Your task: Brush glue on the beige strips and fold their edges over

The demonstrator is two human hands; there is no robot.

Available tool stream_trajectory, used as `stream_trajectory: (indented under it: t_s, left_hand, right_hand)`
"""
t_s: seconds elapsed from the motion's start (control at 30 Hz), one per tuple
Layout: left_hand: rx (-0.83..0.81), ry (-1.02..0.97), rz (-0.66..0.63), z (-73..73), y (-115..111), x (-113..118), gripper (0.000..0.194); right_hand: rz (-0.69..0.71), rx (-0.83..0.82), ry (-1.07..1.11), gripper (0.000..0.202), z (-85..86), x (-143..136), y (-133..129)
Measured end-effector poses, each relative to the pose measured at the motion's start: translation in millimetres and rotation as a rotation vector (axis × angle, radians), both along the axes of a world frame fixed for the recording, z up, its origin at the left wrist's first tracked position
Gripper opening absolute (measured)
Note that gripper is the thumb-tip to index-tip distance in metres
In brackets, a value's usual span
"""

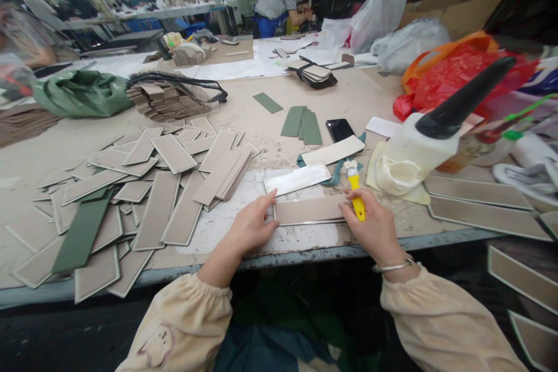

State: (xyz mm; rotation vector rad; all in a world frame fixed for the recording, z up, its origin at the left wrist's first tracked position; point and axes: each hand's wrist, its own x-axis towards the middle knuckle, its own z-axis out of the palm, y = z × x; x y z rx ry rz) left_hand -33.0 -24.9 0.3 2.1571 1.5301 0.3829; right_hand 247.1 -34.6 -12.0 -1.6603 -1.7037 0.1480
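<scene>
The left hand (253,221) is positioned at the lower centre of the frame. Its thumb and fingers are spread apart and touch the left end of a beige panel (309,211) with a pale border. The right hand (370,218), right of centre, grasps a yellow-handled brush (356,192), bristles directed toward the top of the frame; its fingertips also touch the panel's right end. The panel lies flat between the hands on a stained pale sheet (318,237), near the front edge of the bench (244,119).

A white strip (300,177) lies just above the panel in the frame, and a cream strip (333,150) lies above that. A black flat object (340,129) is located just beyond the cream strip. Three overlapping green strips (300,125) lie to its left.

A loose pile of bordered panels (156,209) occupies the left of the frame; a long green piece (82,232) lies across its lower part. At right, a translucent bottle (429,148) with a black tapered nozzle (466,99) is tilted toward the upper right. A red bag (462,81) sits behind it.
</scene>
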Motion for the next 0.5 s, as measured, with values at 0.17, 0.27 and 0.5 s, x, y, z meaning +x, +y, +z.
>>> stream_trajectory:
  t_s: [0.17,0.27,0.5]
  left_hand:
    - [0.008,-0.004,0.003,-1.4,-0.2,0.4,0.072]
    - [0.019,-0.003,0.002,-3.3,-0.5,0.1,0.071]
    - [0.004,-0.029,0.0,-1.8,-0.4,-0.6,0.073]
  right_hand:
    - [-0.006,-0.014,-0.013,0.011,0.2,0.1,-0.1]
    - [-0.01,-0.006,-0.005,0.011,0.7,-0.4,-0.1]
    - [-0.015,0.001,0.015,0.012,2.5,-0.5,-1.4]
